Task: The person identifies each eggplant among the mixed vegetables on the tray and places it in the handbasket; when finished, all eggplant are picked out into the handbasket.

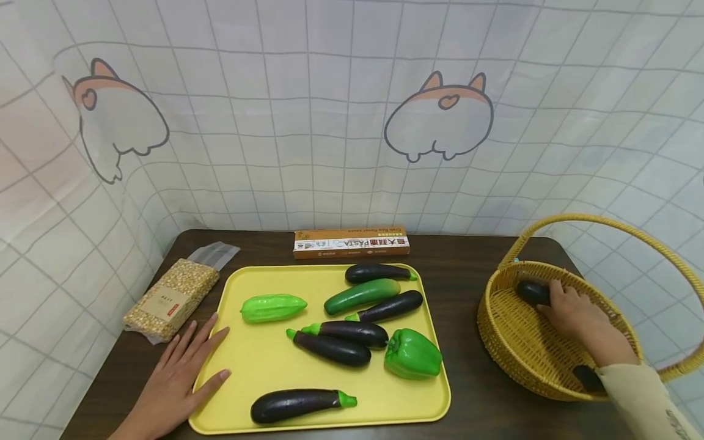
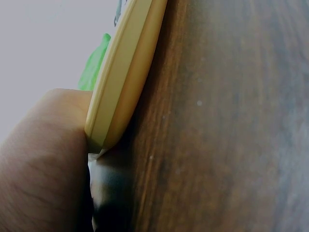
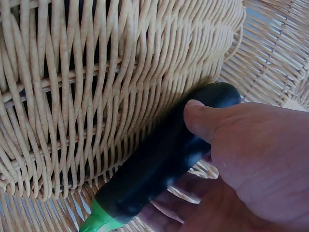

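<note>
My right hand (image 1: 574,311) is inside the yellow wicker basket (image 1: 486,305) and grips a dark eggplant (image 3: 154,154). In the right wrist view the thumb lies over it, the fingers curl beneath, and its green stem end points to the lower left. A second dark vegetable (image 1: 588,377) lies in the basket near my sleeve, partly hidden. My left hand (image 1: 176,379) rests at the left rim of the yellow tray (image 1: 236,379), fingers extended. On the tray lie several eggplants (image 1: 302,405), a cucumber (image 1: 360,296), a green bell pepper (image 1: 412,354) and a light green bumpy gourd (image 1: 273,307).
A vacuum-packed bag of yellow grains (image 1: 173,296) lies left of the tray, just beyond my left fingertips. Behind the tray stands a pasta box (image 1: 352,243). The basket's tall handle (image 1: 605,223) arches over its right side. A tiled-pattern curtain (image 1: 308,122) surrounds the dark wooden table (image 1: 453,263).
</note>
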Motion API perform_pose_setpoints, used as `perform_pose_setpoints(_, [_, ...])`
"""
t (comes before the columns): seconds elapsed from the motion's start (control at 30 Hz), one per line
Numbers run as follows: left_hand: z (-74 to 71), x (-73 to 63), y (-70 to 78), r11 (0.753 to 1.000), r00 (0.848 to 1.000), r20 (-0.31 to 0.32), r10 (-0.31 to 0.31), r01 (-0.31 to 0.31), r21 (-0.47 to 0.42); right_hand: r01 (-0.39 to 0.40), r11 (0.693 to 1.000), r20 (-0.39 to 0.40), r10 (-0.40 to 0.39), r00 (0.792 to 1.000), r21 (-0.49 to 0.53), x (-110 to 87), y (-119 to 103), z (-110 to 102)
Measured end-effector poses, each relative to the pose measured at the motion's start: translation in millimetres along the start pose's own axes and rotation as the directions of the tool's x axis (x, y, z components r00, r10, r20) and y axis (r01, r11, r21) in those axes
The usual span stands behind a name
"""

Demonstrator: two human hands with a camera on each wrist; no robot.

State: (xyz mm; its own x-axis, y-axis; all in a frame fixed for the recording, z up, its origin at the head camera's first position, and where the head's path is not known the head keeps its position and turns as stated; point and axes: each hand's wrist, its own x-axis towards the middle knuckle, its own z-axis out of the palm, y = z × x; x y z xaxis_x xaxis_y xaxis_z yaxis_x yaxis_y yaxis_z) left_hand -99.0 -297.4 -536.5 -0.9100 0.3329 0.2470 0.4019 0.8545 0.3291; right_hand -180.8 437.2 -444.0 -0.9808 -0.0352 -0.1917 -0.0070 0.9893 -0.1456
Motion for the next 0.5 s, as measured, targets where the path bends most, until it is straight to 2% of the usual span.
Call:
perform_pose_setpoints(0.33, [-0.2,0.2,0.1,1.000,1.000,0.000,0.002,-0.002,-0.010,-0.007,1.000,-0.003,0.007,1.000,-0.014,-9.8,-2.4,-11.7])
perform_pose_setpoints(0.5, [0.1,0.6,-0.1,1.000,1.000,0.003,0.001,-0.001,-0.012,0.003,0.999,-0.055,-0.005,0.998,-0.050,-17.2,-6.8,-20.4])
